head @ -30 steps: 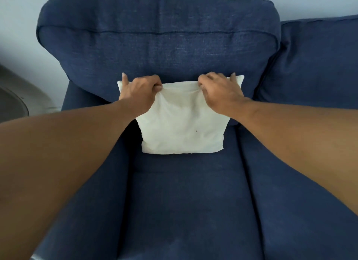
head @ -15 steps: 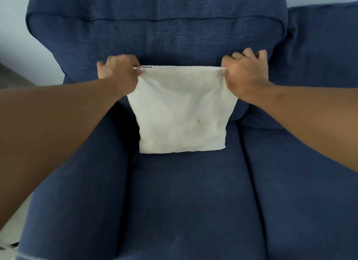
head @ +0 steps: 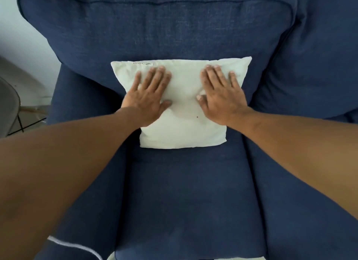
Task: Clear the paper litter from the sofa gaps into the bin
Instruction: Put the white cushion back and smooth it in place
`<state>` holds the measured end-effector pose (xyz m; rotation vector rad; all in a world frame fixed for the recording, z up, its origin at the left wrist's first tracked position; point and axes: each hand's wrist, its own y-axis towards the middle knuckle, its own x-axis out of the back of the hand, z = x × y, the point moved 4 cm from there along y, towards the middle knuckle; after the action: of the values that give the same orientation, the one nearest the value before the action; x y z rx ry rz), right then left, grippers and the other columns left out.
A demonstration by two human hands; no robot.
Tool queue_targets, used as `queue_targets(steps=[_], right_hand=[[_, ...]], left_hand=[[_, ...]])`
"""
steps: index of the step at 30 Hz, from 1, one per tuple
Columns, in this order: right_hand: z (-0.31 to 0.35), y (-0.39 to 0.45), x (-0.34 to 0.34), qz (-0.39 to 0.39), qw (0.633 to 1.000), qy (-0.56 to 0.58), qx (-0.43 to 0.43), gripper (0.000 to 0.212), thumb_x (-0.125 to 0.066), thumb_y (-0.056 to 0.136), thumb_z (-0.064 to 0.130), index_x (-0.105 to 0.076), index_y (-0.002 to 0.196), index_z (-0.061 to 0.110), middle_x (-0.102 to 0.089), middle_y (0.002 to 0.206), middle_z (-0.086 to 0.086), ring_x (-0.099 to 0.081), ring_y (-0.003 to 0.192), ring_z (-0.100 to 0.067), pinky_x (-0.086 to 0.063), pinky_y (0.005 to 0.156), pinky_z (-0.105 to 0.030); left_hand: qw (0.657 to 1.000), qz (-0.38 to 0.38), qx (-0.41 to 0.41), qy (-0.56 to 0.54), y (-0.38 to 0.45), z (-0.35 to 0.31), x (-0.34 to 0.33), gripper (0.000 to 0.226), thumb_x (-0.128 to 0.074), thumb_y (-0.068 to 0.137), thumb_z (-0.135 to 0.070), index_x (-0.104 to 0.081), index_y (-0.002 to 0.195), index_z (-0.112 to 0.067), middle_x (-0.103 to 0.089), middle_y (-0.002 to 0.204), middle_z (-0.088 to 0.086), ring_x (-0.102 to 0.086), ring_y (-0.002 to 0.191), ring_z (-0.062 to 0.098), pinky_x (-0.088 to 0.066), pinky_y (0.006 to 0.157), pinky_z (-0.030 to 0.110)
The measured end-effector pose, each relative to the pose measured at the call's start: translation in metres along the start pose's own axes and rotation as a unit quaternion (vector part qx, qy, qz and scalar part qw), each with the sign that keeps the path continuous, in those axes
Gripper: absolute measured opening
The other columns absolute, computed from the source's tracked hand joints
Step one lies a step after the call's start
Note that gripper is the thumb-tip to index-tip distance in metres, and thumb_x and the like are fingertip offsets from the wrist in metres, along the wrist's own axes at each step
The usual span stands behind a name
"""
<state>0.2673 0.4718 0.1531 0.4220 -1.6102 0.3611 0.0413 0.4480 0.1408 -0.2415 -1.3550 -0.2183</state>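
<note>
A white pillow (head: 182, 130) leans against the back cushion (head: 155, 29) of a dark blue sofa, its lower edge on the seat cushion (head: 184, 192). My left hand (head: 149, 94) lies flat on the pillow's left half, fingers spread. My right hand (head: 220, 93) presses flat on its right half, fingers apart too. Neither hand grips anything. The gaps on both sides of the seat cushion run dark and narrow. No paper litter and no bin are in view.
The left armrest (head: 81, 97) and a second seat section (head: 313, 201) with its own back cushion (head: 319, 52) flank the seat. A grey round table edge with thin black legs (head: 11, 108) stands on the floor at far left.
Both hands have let go of the pillow's top corners and now rest flat and open on its front. The pillow settled back against the back cushion.
</note>
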Motion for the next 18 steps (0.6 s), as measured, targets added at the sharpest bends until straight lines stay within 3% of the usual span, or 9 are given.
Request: queue_targets(steps=[7,9,11,15,18], right_hand=[[-0.05,-0.023,0.0,-0.009,0.994,-0.001,-0.106,0.075,-0.043,0.102,0.041,-0.016,0.159,0.0,-0.02,0.167,-0.018,-0.019,0.153,-0.037,-0.022,0.118,-0.067],[-0.04,-0.029,0.005,-0.021,0.996,-0.007,-0.089,0.078,-0.047,0.1,0.038,-0.015,0.159,-0.001,-0.018,0.168,-0.021,-0.018,0.153,-0.039,-0.02,0.119,-0.066],[-0.016,-0.033,0.008,-0.029,0.999,-0.011,-0.032,0.081,-0.049,0.097,0.036,-0.013,0.161,0.001,-0.014,0.169,-0.021,-0.014,0.155,-0.039,-0.018,0.12,-0.065],[0.046,-0.041,-0.004,-0.006,0.997,-0.023,0.075,0.076,-0.042,0.099,0.041,-0.015,0.163,0.009,-0.004,0.172,-0.016,-0.001,0.157,-0.036,-0.012,0.122,-0.063],[0.073,-0.049,-0.025,0.035,0.995,-0.033,0.088,0.075,-0.035,0.103,0.044,-0.009,0.163,0.007,0.004,0.171,-0.017,0.011,0.157,-0.033,-0.005,0.123,-0.06]], left_hand=[[0.992,-0.008,0.125,-0.012,-0.027,0.038,0.0,0.071,-0.016,0.102,-0.053,0.002,0.158,-0.012,0.0,0.166,0.006,0.001,0.151,0.027,-0.002,0.118,0.059],[0.99,-0.021,0.136,-0.023,-0.033,0.034,0.008,0.074,-0.019,0.102,-0.053,0.005,0.157,-0.01,0.005,0.166,0.008,0.002,0.151,0.028,-0.002,0.119,0.057],[0.994,-0.043,0.096,-0.017,-0.037,0.021,0.014,0.077,-0.019,0.101,-0.054,0.01,0.157,-0.01,0.013,0.165,0.01,0.007,0.151,0.028,-0.003,0.12,0.054],[0.997,-0.044,-0.058,0.037,-0.042,-0.028,0.009,0.081,-0.022,0.1,-0.053,0.019,0.154,-0.007,0.023,0.162,0.014,0.019,0.149,0.033,-0.003,0.12,0.053],[0.992,-0.018,-0.108,0.06,-0.049,-0.054,-0.008,0.085,-0.026,0.1,-0.05,0.02,0.153,-0.001,0.024,0.161,0.017,0.023,0.147,0.034,-0.003,0.119,0.052]])
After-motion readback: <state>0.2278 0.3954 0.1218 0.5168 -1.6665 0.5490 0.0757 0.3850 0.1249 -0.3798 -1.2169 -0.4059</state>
